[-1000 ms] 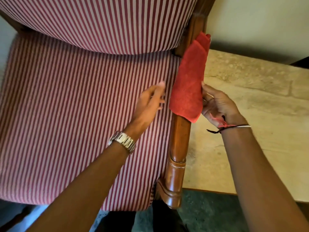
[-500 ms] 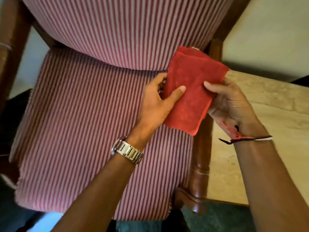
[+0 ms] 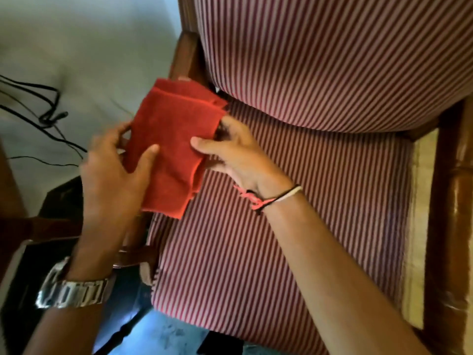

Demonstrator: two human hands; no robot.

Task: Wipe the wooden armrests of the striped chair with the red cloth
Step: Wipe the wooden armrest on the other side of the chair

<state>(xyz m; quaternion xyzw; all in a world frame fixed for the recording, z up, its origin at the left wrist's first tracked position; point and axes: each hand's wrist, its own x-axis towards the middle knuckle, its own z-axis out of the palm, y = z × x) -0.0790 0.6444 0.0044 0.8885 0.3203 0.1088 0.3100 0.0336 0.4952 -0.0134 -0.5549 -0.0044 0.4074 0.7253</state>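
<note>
The folded red cloth (image 3: 171, 147) is held flat between both hands over the left side of the striped chair (image 3: 307, 201). My left hand (image 3: 112, 172) grips its left edge with the thumb on top. My right hand (image 3: 238, 155) grips its right edge, thumb on top and fingers underneath. The left wooden armrest (image 3: 186, 57) shows only at its back end above the cloth; the rest lies hidden under the cloth and my left hand. The right wooden armrest (image 3: 455, 201) runs down the right edge of the view.
Black cables (image 3: 48, 116) trail across the pale floor at the left. A dark wooden piece of furniture (image 3: 23, 224) stands at the lower left beside the chair. The striped backrest (image 3: 332, 55) fills the top right.
The cloth has been lifted off the right armrest and carried across the seat to the chair's left side. Both hands now hold it, and the view has swung left.
</note>
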